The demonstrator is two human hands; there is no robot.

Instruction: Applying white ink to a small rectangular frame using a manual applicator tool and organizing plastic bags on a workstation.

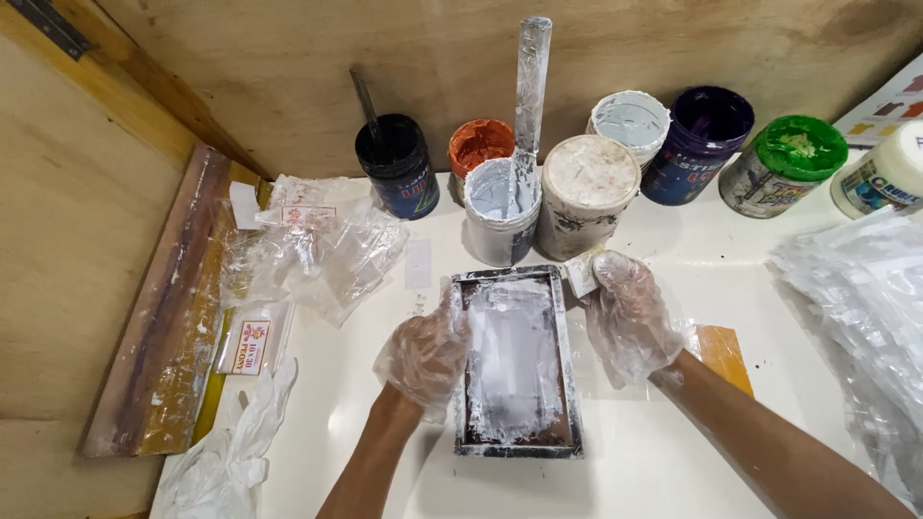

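A small rectangular metal-framed screen (516, 450), smeared with white paint, lies on the white table. My left hand (426, 351), in a thin clear plastic glove, grips the frame's left edge. My right hand (626, 317), also gloved, holds a small pale scraper (582, 272) at the frame's top right corner. Just behind the frame stands an open tub of white paint (501, 207) with a long paint-coated stick (529, 86) upright in it.
Paint tubs line the back wall: black (398, 163), orange (478, 144), a lidded white one (587, 192), grey-white (629, 120), purple (700, 142), green (781, 163). Crumpled clear bags (308, 250) and a wooden squeegee (163, 317) lie left; stacked plastic bags (856, 308) right; white gloves (226, 452) front left.
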